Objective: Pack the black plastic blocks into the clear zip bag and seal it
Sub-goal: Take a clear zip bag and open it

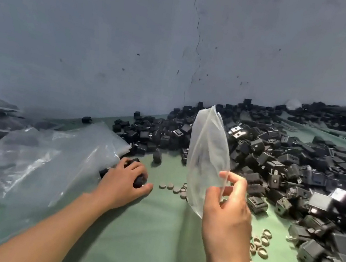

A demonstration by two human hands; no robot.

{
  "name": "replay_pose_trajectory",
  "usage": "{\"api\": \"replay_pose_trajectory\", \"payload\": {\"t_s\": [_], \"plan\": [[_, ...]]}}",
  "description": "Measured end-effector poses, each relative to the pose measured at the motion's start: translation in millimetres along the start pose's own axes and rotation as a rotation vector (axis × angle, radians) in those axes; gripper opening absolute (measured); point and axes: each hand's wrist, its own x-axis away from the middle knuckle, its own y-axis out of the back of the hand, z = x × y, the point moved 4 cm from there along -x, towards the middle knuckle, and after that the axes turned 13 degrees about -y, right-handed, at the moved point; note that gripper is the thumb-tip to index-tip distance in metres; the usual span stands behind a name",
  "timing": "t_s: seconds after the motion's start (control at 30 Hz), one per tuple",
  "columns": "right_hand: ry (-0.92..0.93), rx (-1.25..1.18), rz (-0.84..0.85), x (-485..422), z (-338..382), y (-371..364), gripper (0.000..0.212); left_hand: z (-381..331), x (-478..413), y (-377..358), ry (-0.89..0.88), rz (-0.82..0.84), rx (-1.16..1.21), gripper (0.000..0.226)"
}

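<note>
Green tablecloth [150, 240] against a cracked grey wall [115, 31]. Right hand [228, 207] pinched the clear zip bag [207, 154] by one edge, holding it upright above the tablecloth; it looked empty. Left hand [126, 175] rested on the tablecloth, fingers curled round a black block [138, 181]. Main pile of blocks [296, 173] lay beyond and right of the right hand. Bag likely thin, floppy and slick (won't stay open unaided), so grip it at the mouth rim. Blocks likely rigid and light; grab them by the flat sides.
</note>
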Motion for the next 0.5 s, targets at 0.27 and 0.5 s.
{"api": "replay_pose_trajectory", "payload": {"t_s": [0.27,0.5], "plan": [[0.23,0.595,0.304,69,0,-62,0.034,-8,168,36,-0.038,0.021,0.03,0.053],[0.289,0.81,0.512,138,-3,-86,0.031,-16,249,82,-0.183,-0.297,0.006,0.048]]}}
